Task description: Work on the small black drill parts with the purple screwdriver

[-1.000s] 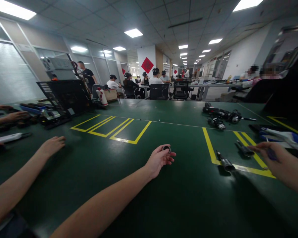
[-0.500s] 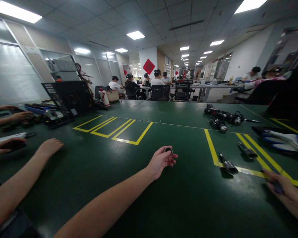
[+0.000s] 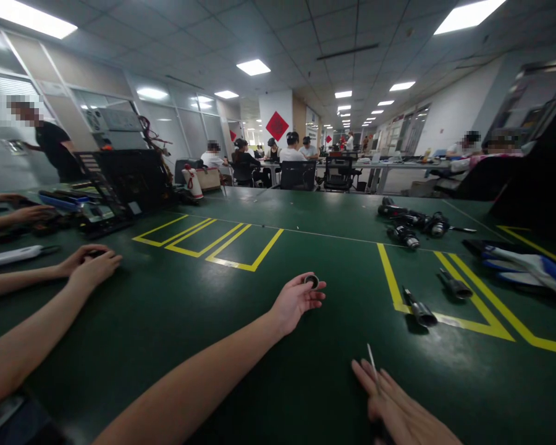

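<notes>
My left hand [image 3: 294, 303] is closed around a small ring-shaped metal part [image 3: 312, 282], its round opening turned up toward me above the table. Lower right, my right hand [image 3: 393, 405] has a screwdriver [image 3: 371, 360] in it; the thin bright shaft points up and away, while most of the handle is hidden by the palm. Beyond that hand lie two dark metal parts with a cylindrical end and a narrow stem: the nearer part [image 3: 420, 311] by the yellow tape corner, the farther part [image 3: 456, 285] beside the tape strip.
Several black tool bodies [image 3: 412, 224] lie at the back right of the green table [image 3: 189, 346]. Gloves [image 3: 528, 262] rest at the right. At the left, a co-worker's hands [image 3: 92, 266] hold a dark item. A black rack [image 3: 130, 185] stands behind them.
My right hand has swung in from the right edge toward the middle, bringing the screwdriver. My left hand stays nearly in place with the ring part. A person has appeared at far left.
</notes>
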Demonstrator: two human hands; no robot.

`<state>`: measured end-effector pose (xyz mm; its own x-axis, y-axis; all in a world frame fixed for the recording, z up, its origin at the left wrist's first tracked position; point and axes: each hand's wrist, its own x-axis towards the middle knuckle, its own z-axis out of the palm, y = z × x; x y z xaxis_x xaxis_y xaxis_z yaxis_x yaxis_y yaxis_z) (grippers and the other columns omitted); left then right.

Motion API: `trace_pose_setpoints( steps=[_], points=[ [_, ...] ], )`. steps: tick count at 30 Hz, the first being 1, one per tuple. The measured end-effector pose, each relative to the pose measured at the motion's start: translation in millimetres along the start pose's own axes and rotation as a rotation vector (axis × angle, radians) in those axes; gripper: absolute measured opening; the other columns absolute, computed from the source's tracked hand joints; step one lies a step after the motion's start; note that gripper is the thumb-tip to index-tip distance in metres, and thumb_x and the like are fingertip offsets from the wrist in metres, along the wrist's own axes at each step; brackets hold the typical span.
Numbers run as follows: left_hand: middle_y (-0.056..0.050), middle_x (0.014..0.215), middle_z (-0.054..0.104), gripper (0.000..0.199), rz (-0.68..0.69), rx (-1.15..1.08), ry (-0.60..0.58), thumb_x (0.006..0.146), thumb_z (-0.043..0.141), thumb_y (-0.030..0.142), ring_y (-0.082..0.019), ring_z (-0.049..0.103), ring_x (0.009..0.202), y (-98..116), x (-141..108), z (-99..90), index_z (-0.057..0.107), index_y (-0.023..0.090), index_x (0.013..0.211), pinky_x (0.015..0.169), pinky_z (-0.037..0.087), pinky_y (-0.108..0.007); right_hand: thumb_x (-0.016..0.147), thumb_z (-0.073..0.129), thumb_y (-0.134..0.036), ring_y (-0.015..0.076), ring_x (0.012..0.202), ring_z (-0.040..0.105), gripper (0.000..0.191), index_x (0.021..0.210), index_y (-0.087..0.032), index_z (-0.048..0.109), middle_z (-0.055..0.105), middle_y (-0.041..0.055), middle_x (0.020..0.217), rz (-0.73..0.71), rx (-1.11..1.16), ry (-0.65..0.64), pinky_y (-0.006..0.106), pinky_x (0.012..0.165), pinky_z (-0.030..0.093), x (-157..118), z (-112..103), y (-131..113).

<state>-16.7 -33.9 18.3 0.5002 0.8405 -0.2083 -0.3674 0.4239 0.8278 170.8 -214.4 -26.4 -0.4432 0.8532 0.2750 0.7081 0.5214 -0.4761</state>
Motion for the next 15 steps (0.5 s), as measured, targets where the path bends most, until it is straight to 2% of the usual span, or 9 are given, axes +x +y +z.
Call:
trace_pose_setpoints(
  steps=[4,6,11,15],
  points=[
    [-0.012,0.095,0.066,0.01,0.067,-0.105,0.062,0.084,0.051,0.008,-0.015,0.065,0.073,0.3,3.3,-1.4,0.051,0.012,0.092,0.066,0.048,-0.026,0.082,0.051,-0.013,0.0277,0.124,0.045,0.045,0.127,-0.016,0.051,0.045,0.0137,0.138,-0.015,-0.075,0.044,0.046,0.102,0.04,63.5,-13.7,-9.7],
    [-0.011,0.091,0.066,0.01,0.101,-0.136,0.107,0.083,0.052,0.006,-0.015,0.065,0.075,0.3,5.7,-2.3,0.053,0.012,0.091,0.068,0.048,-0.026,0.083,0.049,-0.013,0.0261,0.126,0.043,0.042,0.125,-0.018,0.052,0.047,0.0117,0.138,-0.058,-0.035,0.063,0.046,0.104,0.037,80.0,-11.8,-3.7],
    [-0.01,0.092,0.065,0.018,0.123,-0.129,0.147,0.081,0.05,0.0,-0.016,0.065,0.08,-1.6,9.5,-3.4,0.056,0.011,0.095,0.079,0.05,-0.029,0.087,0.046,-0.017,0.0242,0.123,0.048,0.034,0.119,-0.024,0.054,0.055,0.0079,0.131,-0.021,0.085,0.162,0.047,0.102,0.041,85.0,-11.9,7.0],
    [-0.009,0.094,0.064,0.029,0.109,-0.112,0.114,0.078,0.05,-0.005,-0.018,0.065,0.087,-2.7,7.8,-3.1,0.056,0.01,0.102,0.083,0.051,-0.031,0.09,0.045,-0.026,0.0218,0.098,0.063,0.032,0.12,-0.026,0.053,0.067,0.0065,0.106,0.074,0.249,0.386,0.041,0.085,0.052,77.2,-24.5,6.2]
  ],
)
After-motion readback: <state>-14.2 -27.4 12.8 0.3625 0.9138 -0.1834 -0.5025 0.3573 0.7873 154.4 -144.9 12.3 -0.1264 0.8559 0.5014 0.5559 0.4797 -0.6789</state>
